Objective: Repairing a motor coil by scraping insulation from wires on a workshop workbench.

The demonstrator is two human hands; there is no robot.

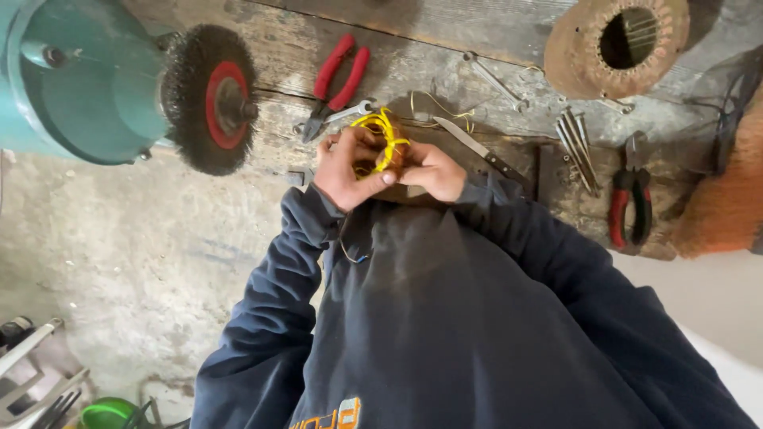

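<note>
My left hand (347, 169) and my right hand (435, 171) are pressed together at the edge of a worn wooden bench (477, 32), close to my chest. Between them they grip a small bundle of yellow wire (383, 137) looped over something brownish that my fingers mostly hide. My left thumb lies across the loops. A thin wire end hangs down against my dark blue hoodie (445, 318).
A teal bench grinder (79, 79) with a wire brush wheel (208, 99) stands at the left. On the bench lie red pliers (338, 79), a knife (477, 147), a wrench (494, 81), metal rods (579, 147), red-and-black pliers (630, 199) and a round rusty stator core (616, 44).
</note>
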